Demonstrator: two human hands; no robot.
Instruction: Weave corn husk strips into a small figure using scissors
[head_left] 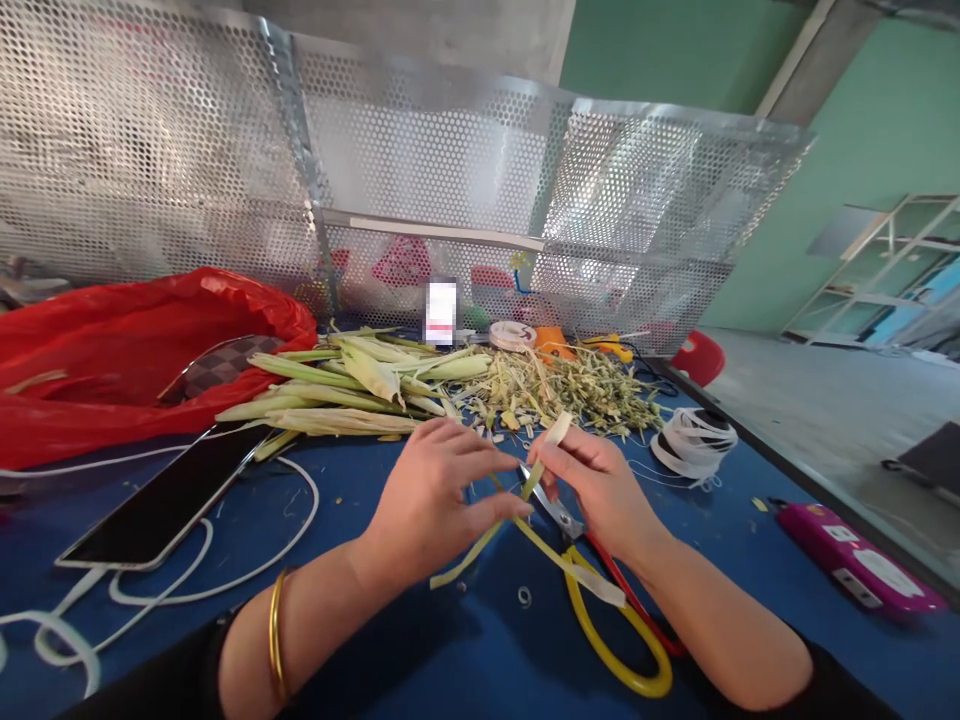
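My right hand [592,480] pinches a narrow pale-green corn husk strip [556,430] between thumb and fingers. My left hand [442,485] is close by on the left, index finger stretched out. Its thumb is against the strips, where two ends spread: one down to the left, the other [577,572] down to the right. Fingers behind the thumb are partly hidden. Below the hands, scissors [619,650] with one yellow and one red handle lie on the blue table [420,660], partly covered by a strip and my right hand.
Corn husks [337,400] and a heap of shredded plant bits [585,390] lie behind the hands. To the left are a red plastic bag [97,420] and a tablet [161,505] with a white cable. A white string spool [694,445] and a magenta box [855,560] stand on the right.
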